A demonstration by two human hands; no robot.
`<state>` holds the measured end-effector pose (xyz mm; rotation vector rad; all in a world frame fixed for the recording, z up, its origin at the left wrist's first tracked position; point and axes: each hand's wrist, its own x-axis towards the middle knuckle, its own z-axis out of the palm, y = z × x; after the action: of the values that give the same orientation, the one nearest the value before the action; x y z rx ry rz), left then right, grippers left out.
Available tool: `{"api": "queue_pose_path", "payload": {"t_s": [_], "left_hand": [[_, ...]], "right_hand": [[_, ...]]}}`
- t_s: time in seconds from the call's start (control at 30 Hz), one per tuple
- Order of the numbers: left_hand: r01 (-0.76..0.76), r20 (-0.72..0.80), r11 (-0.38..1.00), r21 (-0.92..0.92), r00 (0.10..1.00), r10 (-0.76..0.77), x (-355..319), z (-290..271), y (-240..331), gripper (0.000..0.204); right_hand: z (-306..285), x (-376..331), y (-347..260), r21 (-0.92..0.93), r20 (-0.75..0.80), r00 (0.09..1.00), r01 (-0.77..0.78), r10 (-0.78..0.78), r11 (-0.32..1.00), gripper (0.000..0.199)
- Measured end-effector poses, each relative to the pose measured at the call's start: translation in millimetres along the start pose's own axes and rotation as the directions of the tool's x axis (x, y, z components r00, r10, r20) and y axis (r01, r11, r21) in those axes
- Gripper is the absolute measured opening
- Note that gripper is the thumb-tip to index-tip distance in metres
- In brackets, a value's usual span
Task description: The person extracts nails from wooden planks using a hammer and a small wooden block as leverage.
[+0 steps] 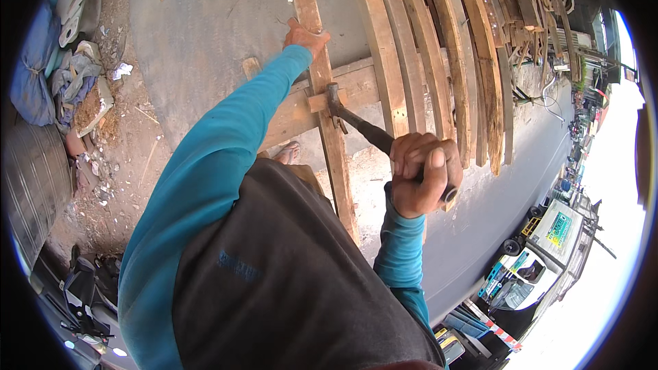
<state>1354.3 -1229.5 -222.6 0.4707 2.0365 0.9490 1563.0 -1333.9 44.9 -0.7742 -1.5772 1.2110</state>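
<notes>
In the head view, my right hand (pixel 426 171) is closed round the dark grip of a hammer (pixel 373 137). The hammer's metal head meets a long, narrow wooden plank (pixel 334 164), beside a small wood piece (pixel 317 103) that sits crosswise there. Farther up the same plank, my left hand (pixel 307 38) grips it, with the fingers partly hidden behind the wood. Beneath the plank runs a wider crosswise board (pixel 284 122), which also passes under the neighbouring planks.
Several long planks (pixel 384 48) lie side by side to the right, with more timber (pixel 524 0) beyond. Rubble and a blue sack (pixel 34 62) are at the left. A foot in a sandal (pixel 288 153) shows below the board. A truck (pixel 528 267) stands on the road at right.
</notes>
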Motion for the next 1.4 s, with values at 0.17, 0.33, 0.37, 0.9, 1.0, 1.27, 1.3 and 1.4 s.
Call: {"api": "queue_pose_path", "payload": {"t_s": [0.17, 0.33, 0.37, 0.9, 1.0, 1.27, 1.3, 1.4], "left_hand": [[-0.033, -0.011, 0.999, -0.016, 0.999, 0.033, 3, 7, 32, 0.094], [-0.033, -0.024, 0.999, 0.024, 0.999, 0.034, 16, -4, -2, 0.097], [-0.025, -0.023, 1.0, 0.008, 0.999, 0.025, 18, -5, -6, 0.098], [-0.002, -0.014, 1.0, 0.013, 1.0, 0.002, 4, -1, 7, 0.101], [-0.028, 0.056, 0.996, 0.08, 0.998, 0.024, -4, 15, 24, 0.102], [-0.044, 0.01, 0.999, 0.01, 0.999, 0.043, 5, -6, 13, 0.087], [-0.05, 0.001, 0.999, 0.01, 0.999, 0.05, 6, -2, 11, 0.087], [-0.099, -0.054, 0.991, 0.084, 0.993, 0.104, 11, 11, 21, 0.094]], "right_hand": [[31, 77, 3, -0.07, -0.081, 0.995, -0.057, 0.051, 0.996, 0.031], [34, 64, 14, -0.037, 0.018, 0.998, -0.053, 0.054, 0.998, 0.032], [34, 50, 9, -0.073, 0.058, 0.997, -0.044, 0.049, 0.996, 0.032], [4, 2, -4, 0.053, 0.067, 0.996, 0.058, -0.062, 0.997, 0.03], [47, 90, 3, -0.078, 0.023, 0.998, -0.056, 0.058, 0.995, 0.035], [25, 42, 0, 0.006, 0.089, 0.996, 0.015, -0.015, 1.0, 0.034], [19, 22, -4, 0.018, 0.051, 0.995, 0.08, -0.081, 0.997, 0.031], [56, 93, 7, -0.08, 0.08, 0.994, -0.066, 0.073, 0.995, 0.034]]}}
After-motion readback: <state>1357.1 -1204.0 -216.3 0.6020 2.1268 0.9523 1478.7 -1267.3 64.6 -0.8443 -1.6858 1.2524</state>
